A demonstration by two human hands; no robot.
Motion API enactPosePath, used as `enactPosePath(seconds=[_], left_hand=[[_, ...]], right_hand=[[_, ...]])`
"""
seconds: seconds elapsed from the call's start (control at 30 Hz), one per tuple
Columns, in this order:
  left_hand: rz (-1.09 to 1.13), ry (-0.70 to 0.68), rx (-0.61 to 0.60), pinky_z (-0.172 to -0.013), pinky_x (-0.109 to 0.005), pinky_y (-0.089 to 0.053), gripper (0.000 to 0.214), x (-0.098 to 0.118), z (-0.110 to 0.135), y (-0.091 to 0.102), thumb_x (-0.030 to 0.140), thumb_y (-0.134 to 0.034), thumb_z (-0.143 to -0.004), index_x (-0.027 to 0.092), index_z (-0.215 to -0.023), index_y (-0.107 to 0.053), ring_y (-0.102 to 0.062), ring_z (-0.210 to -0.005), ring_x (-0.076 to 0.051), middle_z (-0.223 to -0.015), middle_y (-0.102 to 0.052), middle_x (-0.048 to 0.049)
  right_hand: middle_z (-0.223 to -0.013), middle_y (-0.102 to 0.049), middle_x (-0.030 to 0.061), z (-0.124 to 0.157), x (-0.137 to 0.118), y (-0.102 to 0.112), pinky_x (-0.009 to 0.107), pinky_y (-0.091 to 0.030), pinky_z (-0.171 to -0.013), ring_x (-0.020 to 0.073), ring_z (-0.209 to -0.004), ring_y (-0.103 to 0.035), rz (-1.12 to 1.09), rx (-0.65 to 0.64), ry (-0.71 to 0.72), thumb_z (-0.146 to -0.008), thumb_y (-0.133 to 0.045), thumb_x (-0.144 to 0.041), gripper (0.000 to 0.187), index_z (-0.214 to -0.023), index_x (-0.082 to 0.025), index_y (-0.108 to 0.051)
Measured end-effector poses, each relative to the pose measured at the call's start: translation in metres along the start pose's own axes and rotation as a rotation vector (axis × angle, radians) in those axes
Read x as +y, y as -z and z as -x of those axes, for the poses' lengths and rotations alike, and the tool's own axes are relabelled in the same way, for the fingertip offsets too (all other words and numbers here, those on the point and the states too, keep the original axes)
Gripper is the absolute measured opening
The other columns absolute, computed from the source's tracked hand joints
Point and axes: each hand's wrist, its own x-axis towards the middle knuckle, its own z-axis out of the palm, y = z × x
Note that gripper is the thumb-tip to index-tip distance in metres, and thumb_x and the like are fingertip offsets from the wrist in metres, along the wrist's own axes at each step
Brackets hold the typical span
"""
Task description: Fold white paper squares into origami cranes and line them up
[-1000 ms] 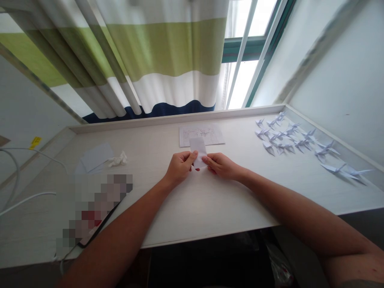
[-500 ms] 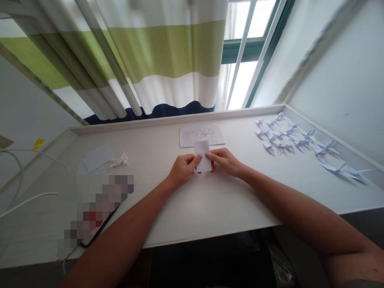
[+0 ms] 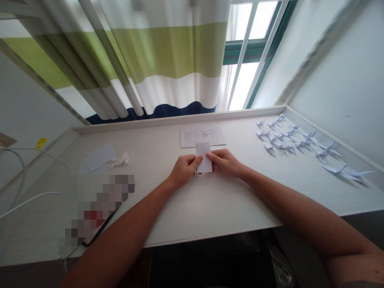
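Note:
A small white folded paper (image 3: 204, 156) stands upright between my two hands at the middle of the white desk (image 3: 210, 204). My left hand (image 3: 183, 171) pinches its left edge with curled fingers. On the other side, my right hand (image 3: 225, 162) pinches the right edge. A bit of red shows just below the paper between my fingers; I cannot make out what it is.
Several white paper cranes (image 3: 288, 138) lie at the right back of the desk. A printed sheet (image 3: 202, 135) lies behind the hands. At the left are white paper sheets (image 3: 99, 157), a crumpled scrap (image 3: 120, 160), white cables (image 3: 27, 198) and a blurred-out object (image 3: 96, 208).
The paper, tilted left a second ago, now stands straight, and both hands have shifted slightly right and up with it.

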Motion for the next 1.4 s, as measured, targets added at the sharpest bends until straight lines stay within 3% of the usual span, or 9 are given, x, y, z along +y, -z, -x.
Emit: enactPosePath(seconds=[0.17,0.47,0.73,0.87,1.0,1.13,1.23,1.3,1.4], left_hand=[[-0.006,0.016,0.008,-0.051,-0.026,-0.037,0.059,-0.001,0.0,-0.001,0.068,-0.065,-0.092,0.017,-0.062,-0.06,-0.051,-0.051,-0.012,-0.056,-0.063,-0.0031],[0.019,0.005,-0.037,-0.05,-0.026,-0.036,0.055,0.004,0.001,-0.004,0.063,-0.067,-0.09,0.018,-0.058,-0.056,-0.046,-0.051,-0.011,-0.055,-0.057,0.0003],[0.108,-0.016,0.044,-0.053,-0.025,-0.047,0.045,0.004,-0.001,-0.005,0.06,-0.07,-0.088,0.018,-0.074,-0.068,-0.054,-0.056,-0.013,-0.063,-0.062,0.0001],[0.105,-0.005,0.035,-0.051,-0.025,-0.047,0.044,0.004,-0.001,-0.006,0.06,-0.072,-0.086,0.018,-0.072,-0.069,-0.055,-0.054,-0.013,-0.06,-0.063,-0.0007],[0.12,-0.006,0.067,-0.05,-0.024,-0.046,0.046,0.003,-0.002,-0.007,0.061,-0.075,-0.084,0.018,-0.069,-0.068,-0.054,-0.053,-0.012,-0.059,-0.061,0.0003],[0.088,0.007,0.175,-0.05,-0.024,-0.045,0.044,0.002,-0.003,-0.003,0.058,-0.077,-0.083,0.018,-0.068,-0.068,-0.052,-0.052,-0.011,-0.059,-0.06,0.0009],[0.052,0.015,0.254,-0.049,-0.024,-0.042,0.044,0.002,-0.004,0.0,0.057,-0.078,-0.083,0.018,-0.066,-0.066,-0.05,-0.05,-0.011,-0.057,-0.058,0.0021],[0.06,0.013,0.265,-0.048,-0.024,-0.04,0.047,0.002,-0.005,0.0,0.059,-0.08,-0.082,0.018,-0.065,-0.064,-0.048,-0.049,-0.01,-0.054,-0.056,0.0032],[0.131,-0.017,0.206,-0.047,-0.023,-0.039,0.055,0.004,-0.005,-0.002,0.067,-0.083,-0.077,0.018,-0.063,-0.061,-0.047,-0.049,-0.01,-0.054,-0.055,0.0032]], right_hand=[[-0.06,-0.066,0.0021,-0.001,0.001,0.0,0.028,-0.041,-0.06,0.0132,-0.058,-0.055,-0.004,0.011,0.004,-0.094,-0.06,-0.074,0.063,-0.064,-0.018,-0.061],[-0.056,-0.064,0.0014,-0.002,-0.001,0.004,0.031,-0.045,-0.068,0.015,-0.06,-0.056,0.054,0.175,0.082,-0.096,-0.06,-0.072,0.063,-0.061,-0.021,-0.058],[-0.058,-0.063,0.0005,-0.002,-0.002,0.003,0.03,-0.044,-0.063,0.0149,-0.058,-0.056,0.024,0.144,0.077,-0.095,-0.06,-0.074,0.061,-0.065,-0.021,-0.057],[-0.055,-0.057,-0.0017,-0.003,0.002,-0.002,0.029,-0.037,-0.053,0.0131,-0.052,-0.048,0.127,0.161,0.004,-0.092,-0.053,-0.083,0.065,-0.065,-0.024,-0.048],[-0.054,-0.053,-0.0022,-0.003,0.001,-0.002,0.029,-0.035,-0.054,0.013,-0.053,-0.046,0.271,0.159,0.0,-0.099,-0.047,-0.075,0.063,-0.063,-0.024,-0.043],[-0.052,-0.042,-0.0033,-0.001,-0.001,-0.002,0.031,-0.029,-0.056,0.0124,-0.055,-0.037,0.429,0.313,0.077,-0.101,-0.048,-0.067,0.061,-0.06,-0.024,-0.033],[-0.061,-0.051,-0.0021,0.001,-0.003,-0.008,0.031,-0.034,-0.061,0.0135,-0.059,-0.043,0.509,0.377,0.147,-0.099,-0.058,-0.058,0.049,-0.067,-0.023,-0.044],[-0.077,-0.065,0.0021,0.003,-0.004,-0.015,0.031,-0.041,-0.067,0.0164,-0.069,-0.055,0.515,0.267,0.169,-0.096,-0.064,-0.053,0.034,-0.084,-0.021,-0.06],[-0.089,-0.07,0.0051,0.004,-0.007,-0.024,0.032,-0.046,-0.071,0.0186,-0.077,-0.06,0.492,0.138,0.157,-0.09,-0.072,-0.054,0.035,-0.096,-0.02,-0.067]])
